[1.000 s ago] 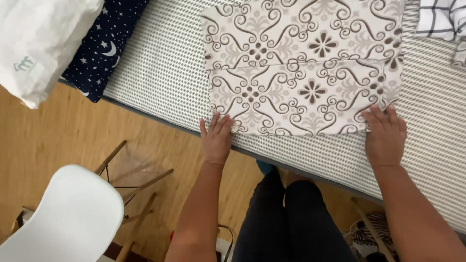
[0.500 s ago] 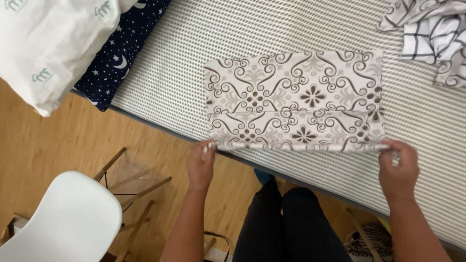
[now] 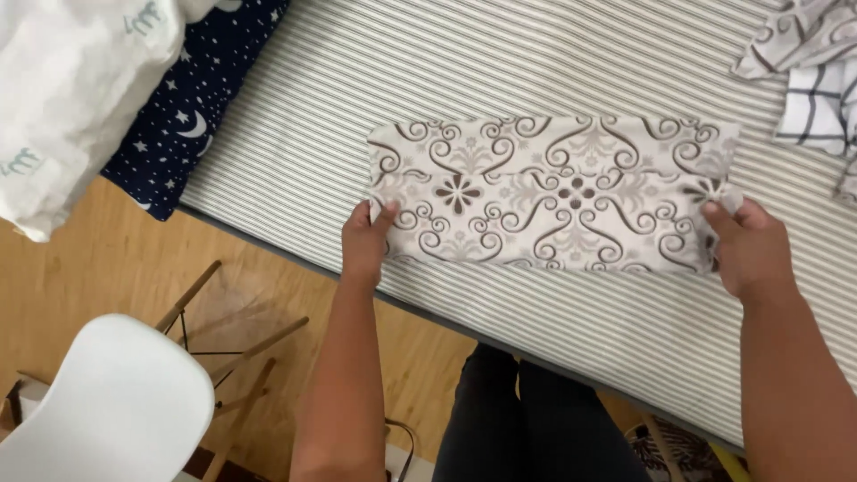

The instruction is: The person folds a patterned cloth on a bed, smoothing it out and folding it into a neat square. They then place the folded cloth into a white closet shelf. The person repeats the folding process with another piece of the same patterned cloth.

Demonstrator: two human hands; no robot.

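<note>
A cream cloth with brown swirl and flower patterns (image 3: 553,192) lies folded into a long narrow band on a grey-and-white striped mattress (image 3: 464,80). My left hand (image 3: 364,239) pinches the cloth's left end, thumb on top. My right hand (image 3: 752,245) grips its right end in the same way. Both hands hold the cloth flat against the mattress near its front edge.
A white pillow (image 3: 62,98) and a dark blue cloth with stars and moons (image 3: 192,116) lie at the left. Crumpled checked and patterned cloths (image 3: 817,80) sit at the top right. A white chair with wooden legs (image 3: 116,402) stands on the wooden floor below.
The cloth was twice as deep a second ago. My hands lifted its near edge and carried it over, away from me, leaving a narrower folded band.
</note>
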